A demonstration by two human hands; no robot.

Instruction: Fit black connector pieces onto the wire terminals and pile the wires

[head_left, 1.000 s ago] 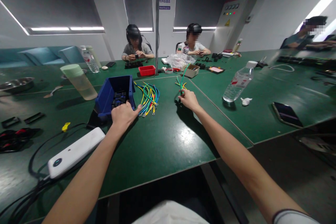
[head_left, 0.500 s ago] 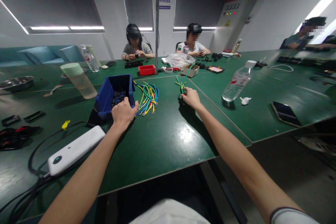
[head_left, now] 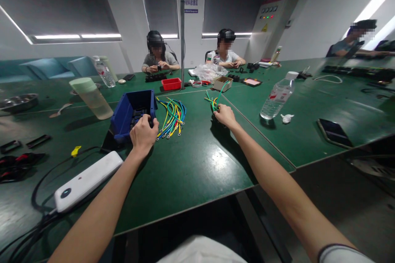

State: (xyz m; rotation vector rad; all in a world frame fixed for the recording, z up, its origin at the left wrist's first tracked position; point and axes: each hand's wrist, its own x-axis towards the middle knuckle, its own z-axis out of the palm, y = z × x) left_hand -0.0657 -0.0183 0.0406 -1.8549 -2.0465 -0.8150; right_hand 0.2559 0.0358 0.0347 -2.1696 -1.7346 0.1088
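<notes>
A dark blue bin (head_left: pixel 117 121) holding several black plastic parts (head_left: pixel 138 116) stands left of centre. My left hand (head_left: pixel 143 133) is at its near right corner, fingers curled over the edge and closed; what they grip is hidden. Just right of the bin, a loose bundle of blue, yellow and green cables (head_left: pixel 173 117) with ring terminals lies on the table. My right hand (head_left: pixel 226 116) is closed around a small bunch of green and yellow wires (head_left: pixel 212 100), whose ends stick out beyond the fingers. One green wire arches up higher.
The green table (head_left: pixel 185 172) carries a water bottle (head_left: pixel 277 96), crumpled tissue (head_left: pixel 286 118) and phone (head_left: pixel 335 132) on the right. A white power bank (head_left: pixel 89 181) with black cables and a green-lidded cup (head_left: pixel 92 98) are on the left. Farther off, a red tray (head_left: pixel 171 84) sits near seated people.
My left hand's thumb has drawn in toward the fingers at the bin's edge. My right hand stays at the wires, nearly still. The whole view has shifted slightly.
</notes>
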